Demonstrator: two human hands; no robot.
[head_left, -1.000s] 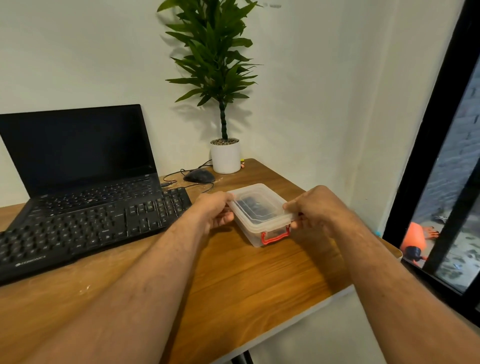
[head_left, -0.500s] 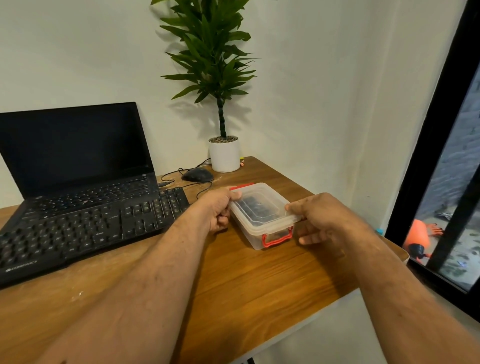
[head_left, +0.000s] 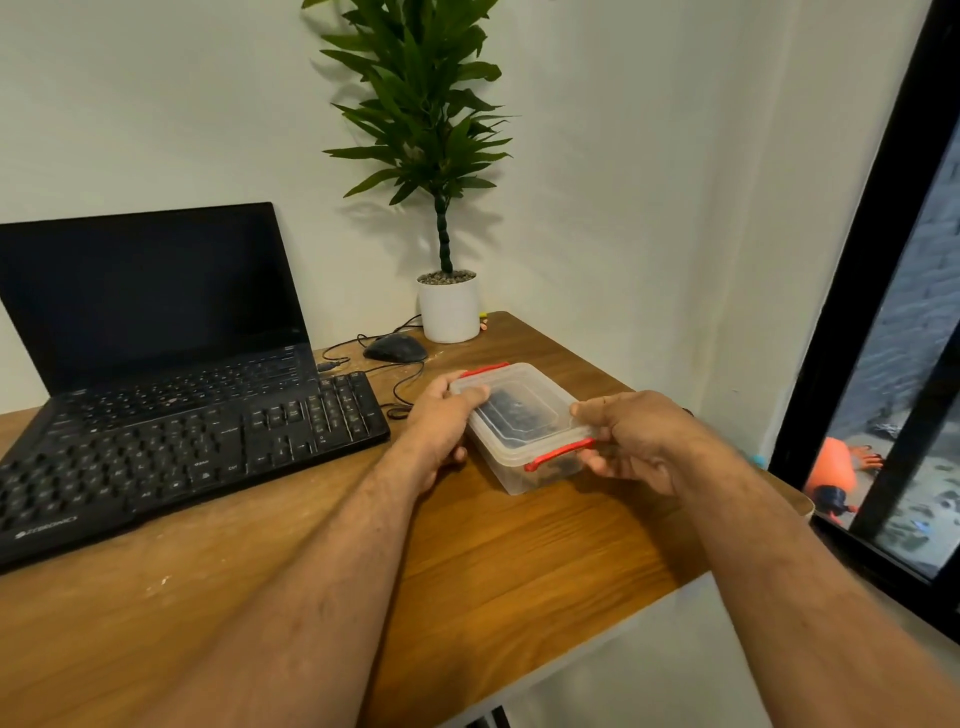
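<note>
We clamp our left hand and right hand, fingers curled, on opposite sides of the clear rectangular red-latched plastic box on the wooden table. A black keyboard lies left of the box, a black corded mouse and white plant pot behind it.

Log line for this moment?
clear box: lid on, on desk | left hand: grips left side | right hand: grips by red clasp

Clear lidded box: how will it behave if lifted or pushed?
Probably light: the clear lidded box looks like thin translucent plastic. Its walls may flex under a squeeze. The flat base on the wooden desk should slide, not roll or tip, though the dark contents might shift.
</note>
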